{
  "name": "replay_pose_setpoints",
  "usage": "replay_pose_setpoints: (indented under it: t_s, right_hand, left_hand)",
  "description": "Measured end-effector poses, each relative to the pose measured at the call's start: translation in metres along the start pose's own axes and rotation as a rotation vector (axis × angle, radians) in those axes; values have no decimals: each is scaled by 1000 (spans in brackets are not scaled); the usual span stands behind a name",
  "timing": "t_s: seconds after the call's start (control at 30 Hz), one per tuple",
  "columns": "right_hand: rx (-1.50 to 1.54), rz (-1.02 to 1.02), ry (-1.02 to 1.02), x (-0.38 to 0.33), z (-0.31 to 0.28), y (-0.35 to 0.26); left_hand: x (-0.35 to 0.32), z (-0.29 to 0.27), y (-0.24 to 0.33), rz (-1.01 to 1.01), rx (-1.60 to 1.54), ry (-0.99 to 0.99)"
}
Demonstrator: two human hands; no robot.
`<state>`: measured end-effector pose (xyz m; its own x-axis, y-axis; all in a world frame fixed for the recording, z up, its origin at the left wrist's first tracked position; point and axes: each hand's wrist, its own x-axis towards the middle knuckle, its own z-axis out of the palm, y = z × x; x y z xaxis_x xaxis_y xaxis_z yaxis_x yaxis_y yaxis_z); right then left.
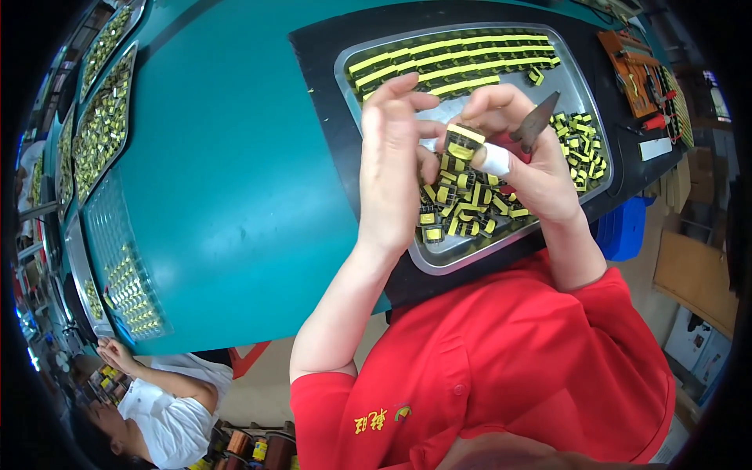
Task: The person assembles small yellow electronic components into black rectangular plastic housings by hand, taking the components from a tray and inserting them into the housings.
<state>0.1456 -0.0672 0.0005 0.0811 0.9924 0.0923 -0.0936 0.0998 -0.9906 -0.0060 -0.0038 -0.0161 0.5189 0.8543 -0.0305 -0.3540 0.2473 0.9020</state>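
My left hand [389,160] and my right hand [523,160] meet over a metal tray [583,94]. Between the fingertips of both is a small black-and-yellow wound component [462,142]. My right hand also holds a tool with red handles and a dark pointed tip [535,124], and one of its fingers wears a white wrap. Below the hands lies a loose heap of the same components [464,207]. Neat rows of them [454,61] fill the tray's far side, and another loose pile [581,149] lies at its right.
The tray rests on a black mat [329,110] on a teal table [227,180]. Long trays of similar parts [102,117] line the left edge. Tools lie on an orange board [634,66] at the far right. Another person in white [168,403] sits lower left.
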Motion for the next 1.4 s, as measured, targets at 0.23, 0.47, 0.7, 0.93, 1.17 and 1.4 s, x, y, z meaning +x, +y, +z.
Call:
replay_pose_setpoints:
  t_s: [0.23,0.47,0.7,0.93,1.17,1.4]
  right_hand:
    - [-291,27,12,0,1,-8]
    - [-510,-223,-78,5,3,3]
    - [-720,-223,-28,6,2,-4]
    - [-901,-435,-73,13,1,-7]
    - [-1176,-580,-111,13,11,-18]
    - [-1128,-626,-134,16,6,-7]
  left_hand:
    - [5,0,8,-241,-608,-71]
    - [6,0,11,-205,-686,-79]
    - [6,-3,2,-113,-617,-197]
    - [6,-2,-2,-54,-522,-212]
    - [1,4,8,-122,-336,-146]
    - [0,6,12,-2,-189,-134]
